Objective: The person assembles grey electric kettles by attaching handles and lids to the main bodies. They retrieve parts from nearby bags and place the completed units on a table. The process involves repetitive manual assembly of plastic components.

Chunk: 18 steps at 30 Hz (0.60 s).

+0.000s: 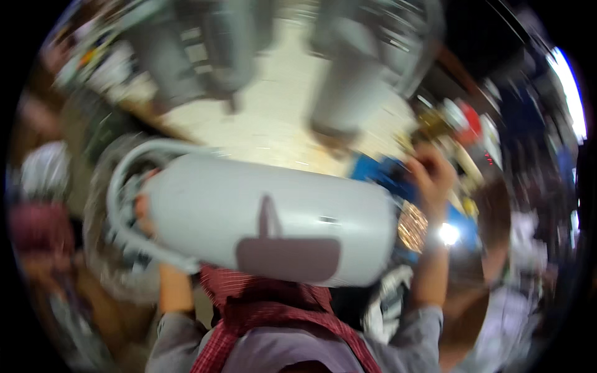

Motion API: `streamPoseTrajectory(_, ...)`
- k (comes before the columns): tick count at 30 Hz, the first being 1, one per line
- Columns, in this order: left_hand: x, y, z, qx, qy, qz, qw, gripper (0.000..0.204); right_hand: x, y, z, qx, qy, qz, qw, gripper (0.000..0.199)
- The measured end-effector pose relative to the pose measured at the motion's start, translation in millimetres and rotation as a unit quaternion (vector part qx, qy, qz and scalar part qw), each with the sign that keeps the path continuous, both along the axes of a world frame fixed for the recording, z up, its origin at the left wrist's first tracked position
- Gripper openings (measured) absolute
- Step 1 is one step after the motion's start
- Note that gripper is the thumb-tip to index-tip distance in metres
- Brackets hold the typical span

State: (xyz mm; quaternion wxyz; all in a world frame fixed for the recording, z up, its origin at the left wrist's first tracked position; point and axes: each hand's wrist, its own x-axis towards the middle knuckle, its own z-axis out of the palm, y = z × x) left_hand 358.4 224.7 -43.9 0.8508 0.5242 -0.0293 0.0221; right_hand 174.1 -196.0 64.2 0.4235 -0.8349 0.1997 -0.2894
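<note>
A large light-grey cylinder (280, 205) lies on its side across my front, with a dark mauve patch on its wall. A curved grey tube handle (118, 205) loops round its left end. Inside that loop, my left hand (144, 214) is closed on the cylinder's end, its fingers partly hidden. My right hand (433, 177) is beyond the cylinder's right end, fingers curled in a pinch; blur hides what they hold, if anything. Close by are a blue object (376, 171) and a round coppery, shiny thing (412, 227).
More grey cylinders (351, 81) stand upright on the pale surface (273, 118) ahead. Clear plastic wrapping (99, 248) lies at the left. A red and white round object (469, 121) is among clutter at the right. A red checked cloth (261, 292) hangs over my front.
</note>
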Motion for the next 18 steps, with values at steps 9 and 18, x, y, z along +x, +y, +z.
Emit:
streamPoseTrajectory(9, -15, 11, 29, -0.020, -0.033, -0.046, 0.998, 0.052, -31, -14, -1, -0.043, 0.056, 0.022, 0.997, 0.011)
streamPoseTrajectory(18, -1, 19, 14, 0.036, 0.000, 0.013, 0.999, 0.049, -24, 25, 20, -0.160, -0.001, -0.023, 0.987, 0.020)
